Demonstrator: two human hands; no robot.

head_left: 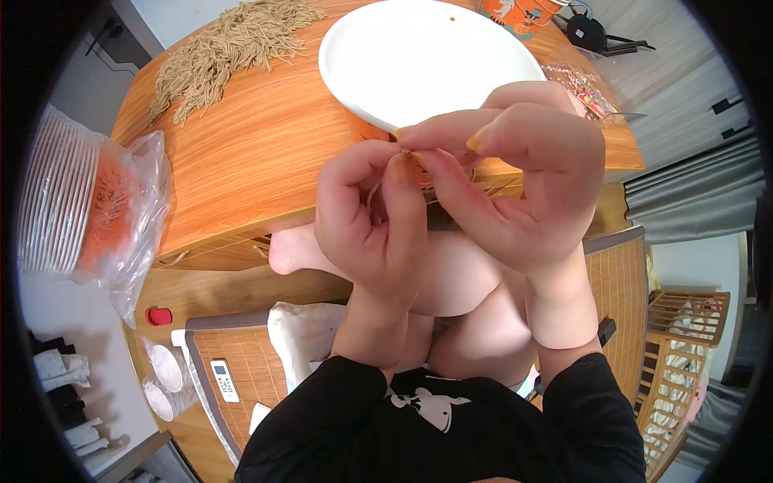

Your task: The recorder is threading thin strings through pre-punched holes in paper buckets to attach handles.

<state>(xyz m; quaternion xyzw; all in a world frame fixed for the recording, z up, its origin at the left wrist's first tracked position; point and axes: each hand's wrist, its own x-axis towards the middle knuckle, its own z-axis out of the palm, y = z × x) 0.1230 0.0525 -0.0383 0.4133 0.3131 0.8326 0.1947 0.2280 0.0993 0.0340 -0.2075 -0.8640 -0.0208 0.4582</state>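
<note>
My left hand point(366, 209) and my right hand point(527, 173) meet fingertip to fingertip above the table's near edge. Both are closed in a pinch around one tiny brownish piece point(407, 152), too small to name. A pale thin loop point(373, 195), perhaps cord, shows by the left palm. Just beyond the fingers lies a wide white round tray or lid point(427, 60), resting over an orange container point(364, 127) mostly hidden under it. One small brown speck sits on the white surface.
Tan cut cords point(229, 52) are heaped on the wooden table point(266, 137). An orange patterned bucket point(522, 16) and a clear bag of small colourful pieces point(581, 87) lie at the right. Stacked buckets in plastic point(64, 201) stand left; a remote point(225, 381) lies on the mat.
</note>
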